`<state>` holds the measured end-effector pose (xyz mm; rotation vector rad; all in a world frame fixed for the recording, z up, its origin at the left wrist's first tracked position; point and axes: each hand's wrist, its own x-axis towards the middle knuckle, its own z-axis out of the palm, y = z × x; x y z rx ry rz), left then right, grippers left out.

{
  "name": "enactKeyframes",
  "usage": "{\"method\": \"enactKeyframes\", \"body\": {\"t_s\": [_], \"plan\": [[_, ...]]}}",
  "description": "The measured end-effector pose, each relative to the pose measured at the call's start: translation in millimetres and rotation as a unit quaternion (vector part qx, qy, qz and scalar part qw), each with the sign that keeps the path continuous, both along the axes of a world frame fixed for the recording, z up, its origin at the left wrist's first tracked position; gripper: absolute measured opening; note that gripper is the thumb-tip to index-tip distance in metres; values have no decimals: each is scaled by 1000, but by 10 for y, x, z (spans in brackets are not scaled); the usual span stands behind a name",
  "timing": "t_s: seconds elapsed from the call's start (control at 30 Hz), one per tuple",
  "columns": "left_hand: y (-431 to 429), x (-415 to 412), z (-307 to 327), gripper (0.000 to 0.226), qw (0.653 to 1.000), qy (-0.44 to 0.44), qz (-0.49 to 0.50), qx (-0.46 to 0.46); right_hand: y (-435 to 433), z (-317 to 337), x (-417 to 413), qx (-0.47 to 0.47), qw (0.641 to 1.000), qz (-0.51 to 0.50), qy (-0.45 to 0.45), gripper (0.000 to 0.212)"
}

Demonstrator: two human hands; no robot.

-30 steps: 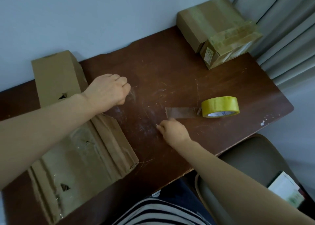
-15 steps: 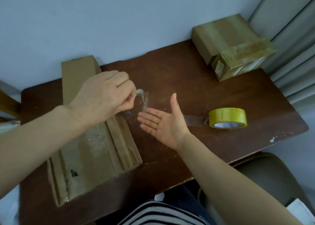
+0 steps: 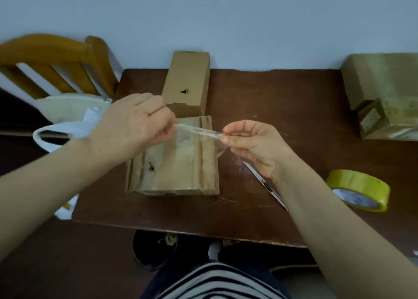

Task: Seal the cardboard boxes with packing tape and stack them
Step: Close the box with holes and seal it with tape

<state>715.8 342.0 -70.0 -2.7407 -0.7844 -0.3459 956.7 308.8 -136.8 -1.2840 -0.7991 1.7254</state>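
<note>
Tape strip held in the air over the box, a hand at each end.

The left hand (image 3: 133, 126) and right hand (image 3: 253, 144) each have a narrow pinch grip on one end of the clear strip (image 3: 199, 132). It hangs twisted and bunched just above the box (image 3: 178, 167) on the desk (image 3: 271, 99). The roll (image 3: 359, 190) lies well apart to the right, and a cutter (image 3: 267, 185) lies by the right wrist. The twisted strip will likely fold and stick to itself or to the fingers. Laid down that way, it would wrinkle and seal the seam poorly.
</note>
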Motion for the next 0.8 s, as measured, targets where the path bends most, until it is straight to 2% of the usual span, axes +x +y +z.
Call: {"method": "enactKeyframes", "body": {"t_s": [0.1,0.2,0.47,0.6,0.7,0.77,0.8], "plan": [[-229,-283,-74,20,999,8,38,-14,-29,53,-244,24,999,41,-26,23],[-358,-554,-163,28,997,12,71,-30,-127,65,-509,6,998,63,-14,23],[-329,-1036,-378,23,997,0,77,-23,-368,-75,-1042,-56,998,-12,-2,21],[-164,-1086,-379,30,998,-21,48,-22,-413,-42,-1130,-75,995,-61,-12,21],[-99,-1164,-349,52,984,-114,108,-86,-471,79,-1097,-59,991,-121,0,23],[-184,-1228,-383,63,949,-184,191,-169,-500,184,-1049,-30,986,-165,6,22],[-295,-1222,-442,65,940,-180,213,-196,-512,234,-1035,-15,983,-184,5,20]]}}
